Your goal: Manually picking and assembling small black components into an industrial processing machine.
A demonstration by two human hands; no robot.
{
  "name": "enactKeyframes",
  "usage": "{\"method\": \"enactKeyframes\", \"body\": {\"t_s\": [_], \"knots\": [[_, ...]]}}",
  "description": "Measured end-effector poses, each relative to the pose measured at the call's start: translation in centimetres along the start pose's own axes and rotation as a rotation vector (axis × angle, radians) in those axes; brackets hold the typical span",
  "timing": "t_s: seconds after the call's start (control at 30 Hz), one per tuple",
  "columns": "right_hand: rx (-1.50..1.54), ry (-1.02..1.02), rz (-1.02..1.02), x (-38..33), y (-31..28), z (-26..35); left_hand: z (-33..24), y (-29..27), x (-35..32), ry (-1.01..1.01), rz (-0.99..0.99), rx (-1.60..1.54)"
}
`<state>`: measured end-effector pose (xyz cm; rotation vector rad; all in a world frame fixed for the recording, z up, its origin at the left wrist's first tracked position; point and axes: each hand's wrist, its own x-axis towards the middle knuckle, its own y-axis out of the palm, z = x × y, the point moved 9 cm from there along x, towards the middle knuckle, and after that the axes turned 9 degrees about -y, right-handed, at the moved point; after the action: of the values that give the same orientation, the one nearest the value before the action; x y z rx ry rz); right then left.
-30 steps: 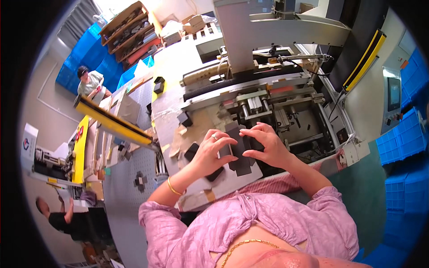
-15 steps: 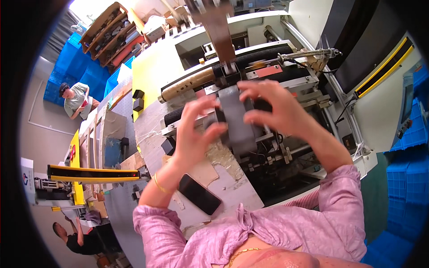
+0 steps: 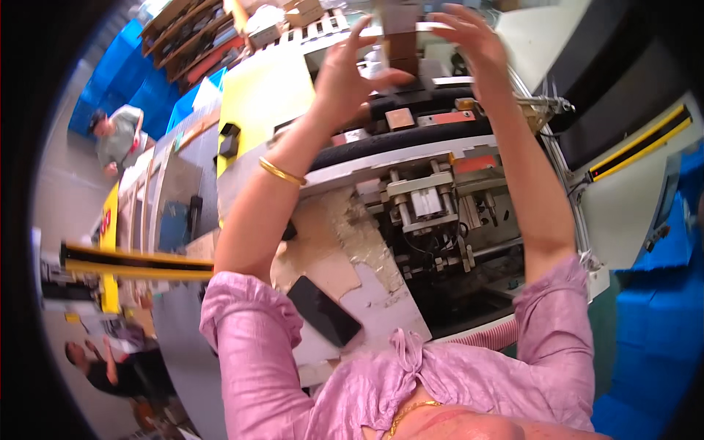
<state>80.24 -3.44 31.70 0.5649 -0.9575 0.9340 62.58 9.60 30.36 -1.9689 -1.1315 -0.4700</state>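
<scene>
Both my arms stretch far forward over a machine with black rollers (image 3: 411, 141). My left hand (image 3: 350, 79) is open, its thumb and fingers spread to the left of a brown block-shaped column (image 3: 400, 45). On the column's other side, my right hand (image 3: 473, 42) is also open, with fingers apart. Neither hand visibly grips anything. Just below the column is a dark piece (image 3: 411, 86), blurred and hard to make out. Nearer me, a metal clamp-like mechanism (image 3: 424, 202) shows in the machine's opening. A small tan block (image 3: 400, 119) sits by the rollers.
A black phone (image 3: 323, 311) lies on the worn table (image 3: 381, 312) at my left. Black blocks (image 3: 229, 141) stand by a yellow sheet (image 3: 268, 92). A yellow-and-black bar (image 3: 139, 262) juts in from the left, another (image 3: 642, 143) at right. Two people (image 3: 121, 136) work at left.
Both hands have moved forward, away from me, to either side of the brown column. The grey block between them is gone from its near spot, uncovering the metal mechanism. The view has shifted slightly.
</scene>
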Motion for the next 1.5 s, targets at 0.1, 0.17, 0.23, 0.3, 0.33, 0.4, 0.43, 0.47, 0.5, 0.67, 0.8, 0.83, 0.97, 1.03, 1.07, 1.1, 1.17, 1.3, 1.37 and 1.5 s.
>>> {"method": "enactKeyframes", "body": {"t_s": [0.1,0.17,0.23,0.3,0.33,0.4,0.43,0.47,0.5,0.67,0.8,0.83,0.97,1.03,1.07,1.1,1.17,1.3,1.37,1.5], "knots": [[0.067,0.153,-0.006,-7.1,8.1,4.5,-7.5,-6.5,-11.3,0.279,0.095,-0.150],[-0.080,0.299,0.468,-17.4,14.5,9.8,-11.5,-11.5,-19.5,0.434,0.173,-0.122],[0.091,0.520,0.758,-27.6,19.9,14.6,-10.7,-19.2,-26.5,0.386,0.079,0.031],[0.286,0.869,0.690,-32.8,23.2,17.6,-4.8,-26.5,-32.7,0.096,-0.088,0.154],[0.323,0.899,0.672,-33.9,24.5,18.7,-0.6,-30.2,-36.2,-0.104,-0.175,0.224],[0.358,0.971,0.639,-34.8,27.4,20.3,10.4,-37.2,-46.3,-0.640,-0.445,0.349],[0.368,0.973,0.641,-35.0,29.2,20.7,15.8,-39.8,-51.3,-0.825,-0.511,0.412],[0.376,0.976,0.642,-35.1,31.1,20.9,21.0,-41.4,-55.8,-0.924,-0.499,0.471],[0.404,0.968,0.669,-34.9,33.5,21.2,26.1,-43.2,-59.5,-1.018,-0.486,0.534],[0.365,1.069,0.744,-36.9,42.8,22.4,39.9,-45.4,-58.5,-1.092,-0.434,0.746],[0.351,1.232,0.788,-38.9,47.2,23.3,47.2,-46.8,-58.0,-1.201,-0.297,0.705],[0.320,1.234,0.819,-39.0,48.1,23.3,47.1,-47.3,-57.8,-1.152,-0.397,0.638],[0.171,1.145,0.874,-38.9,48.4,23.7,42.8,-42.8,-56.6,-1.421,0.133,-0.121],[0.144,0.925,0.958,-36.8,48.6,23.2,35.0,-42.6,-56.9,-1.217,0.195,-0.373],[0.118,0.815,0.974,-35.4,48.2,23.0,29.7,-42.6,-56.1,-1.160,0.205,-0.510],[0.103,0.705,0.946,-33.6,47.6,22.6,25.4,-41.9,-55.7,-1.094,0.242,-0.599],[0.049,0.504,0.883,-29.7,46.5,22.1,15.5,-41.2,-53.6,-0.920,0.302,-0.563],[0.053,0.303,0.883,-24.9,44.8,23.8,-0.1,-37.5,-48.1,-0.519,0.405,-0.268],[0.096,0.290,1.065,-24.8,43.7,25.6,-5.7,-35.4,-46.3,-0.466,0.447,-0.187],[0.095,0.251,1.175,-26.5,36.7,28.0,-12.3,-29.8,-42.1,-0.297,0.444,-0.045]]}}
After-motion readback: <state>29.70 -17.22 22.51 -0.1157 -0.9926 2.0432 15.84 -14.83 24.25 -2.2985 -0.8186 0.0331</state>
